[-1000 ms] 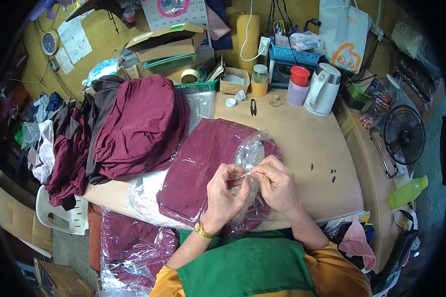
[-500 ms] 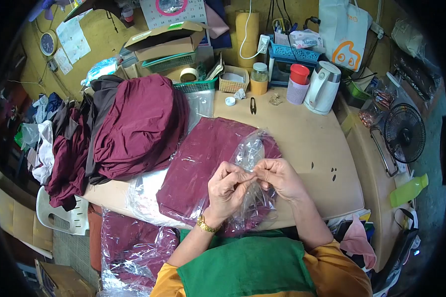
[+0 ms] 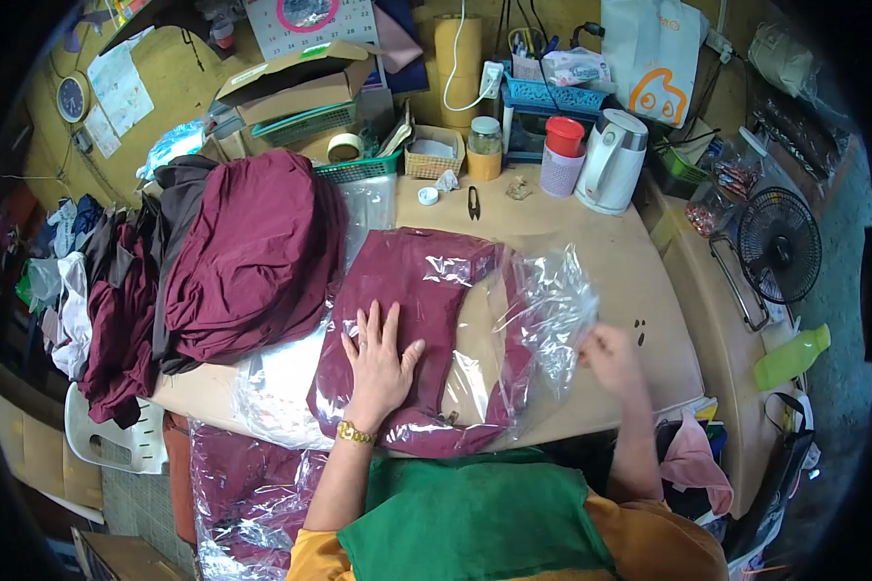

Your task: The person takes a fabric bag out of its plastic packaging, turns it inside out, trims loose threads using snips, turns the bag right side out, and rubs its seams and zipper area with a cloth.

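Observation:
A maroon garment (image 3: 412, 281) lies folded inside a clear plastic bag on the tan table (image 3: 649, 373). On its left part my left hand (image 3: 378, 366) rests flat, palm down and fingers spread, with a gold watch at the wrist. My right hand (image 3: 610, 356), slightly blurred, has its fingers closed on the crumpled right end of the clear plastic bag (image 3: 557, 310). Between the garment's parts, tan table surface shows through the plastic.
A pile of maroon and dark cloth (image 3: 247, 252) stands at the left. Small black snips (image 3: 474, 202), a white lid (image 3: 427, 196), a purple cup (image 3: 560, 169) and a white kettle (image 3: 611, 163) sit toward the back. A black fan (image 3: 779, 245) is at the right.
My hands, earlier together over the plastic, are apart. My left hand has moved left and opened flat on the garment; my right has moved right, and the bag's end is spread out rightward.

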A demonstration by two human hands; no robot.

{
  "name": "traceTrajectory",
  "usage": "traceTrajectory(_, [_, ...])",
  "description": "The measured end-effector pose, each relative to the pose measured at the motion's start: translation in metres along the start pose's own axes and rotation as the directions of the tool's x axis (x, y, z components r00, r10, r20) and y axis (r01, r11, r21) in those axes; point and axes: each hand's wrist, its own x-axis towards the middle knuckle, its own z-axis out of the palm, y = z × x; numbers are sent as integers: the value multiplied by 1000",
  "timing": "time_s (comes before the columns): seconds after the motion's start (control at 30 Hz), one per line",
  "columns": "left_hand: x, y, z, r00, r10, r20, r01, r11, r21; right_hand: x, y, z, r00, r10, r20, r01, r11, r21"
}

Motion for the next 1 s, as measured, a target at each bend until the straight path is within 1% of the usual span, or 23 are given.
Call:
traceTrajectory(0.03, [-5, -3, 13, 1000, 0, -1, 0, 996, 94, -3, 3, 15, 1000, -19, 24, 17, 996, 93])
traceTrajectory(0.07, [-8, -6, 21, 1000, 14, -24, -10, 988, 152, -4, -1, 24, 1000, -19, 20, 17, 996, 90])
traceTrajectory(0.1, [-6, -5, 22, 1000, 16, -23, -12, 989, 148, -9, -20, 34, 926, -260, -275, 256, 965, -50])
traceTrajectory(0.13, [-7, -3, 21, 999, 13, -32, -7, 987, 159, -14, -33, 39, 715, -491, -497, 425, 870, -249])
traceTrajectory(0.17, [-8, -2, 21, 999, 8, -39, -1, 985, 170, -23, -35, 40, 718, -489, -495, 420, 872, -251])
traceTrajectory(0.23, [-8, -2, 24, 999, 7, -48, 1, 984, 179, -41, -41, 41, 742, -554, -378, 601, 799, 8])
traceTrajectory(0.27, [-8, -2, 24, 999, 1, -44, 8, 983, 184, -43, -56, 41, 745, -639, -188, 628, 768, -123])
traceTrajectory(0.3, [-8, -2, 25, 999, -7, -42, 15, 982, 189, -35, -55, 48, 746, -638, -193, 626, 770, -124])
traceTrajectory(0.37, [-9, -2, 25, 999, -2, -49, 12, 981, 192, -10, -37, 66, 902, -426, 71, 423, 836, -350])
traceTrajectory(0.4, [-9, -3, 25, 998, -2, -58, 14, 981, 194, 0, -26, 70, 902, -426, 70, 423, 837, -349])
traceTrajectory(0.47, [-10, -3, 25, 998, -19, -57, 30, 979, 201, 18, -7, 68, 970, -233, 67, 215, 695, -686])
traceTrajectory(0.5, [-9, -2, 25, 998, -35, -55, 46, 977, 208, 22, -7, 65, 970, -236, 65, 216, 696, -685])
traceTrajectory(0.57, [-9, -1, 25, 998, -43, -56, 54, 976, 210, 26, -5, 60, 924, -356, -141, 235, 817, -526])
traceTrajectory(0.6, [-9, 0, 26, 997, -52, -57, 63, 976, 210, 32, 2, 63, 968, -206, -142, 181, 968, -171])
traceTrajectory(0.63, [-8, 0, 25, 997, -49, -57, 60, 976, 210, 33, 7, 61, 968, -206, -145, 181, 968, -171])
traceTrajectory(0.67, [-7, 0, 25, 996, -60, -59, 71, 976, 205, 34, 10, 59, 995, -90, -34, 96, 942, 321])
traceTrajectory(0.7, [-8, 0, 26, 996, -73, -57, 83, 977, 199, 33, 4, 56, 992, -36, 121, -63, 689, 722])
traceTrajectory(0.73, [-8, -2, 28, 995, -75, -63, 86, 976, 198, 26, -13, 49, 992, 5, 128, -106, 593, 798])
traceTrajectory(0.77, [-8, -2, 29, 995, -75, -60, 85, 977, 197, 22, -14, 36, 992, 9, 128, -108, 593, 798])
traceTrajectory(0.83, [-7, -3, 29, 989, -124, -83, 139, 968, 208, 20, 2, -9, 965, 29, 260, -195, 743, 640])
traceTrajectory(0.9, [-7, -6, 30, 987, -144, -74, 156, 964, 216, 23, 26, -55, 997, -24, 69, -19, 822, 569])
traceTrajectory(0.97, [-7, -6, 31, 981, -169, -96, 187, 956, 228, 28, 84, -113, 988, 39, -147, 68, 751, 656])
traceTrajectory(1.0, [-7, -6, 30, 981, -171, -95, 189, 954, 233, 29, 118, -142, 912, 15, -411, 69, 980, 188])
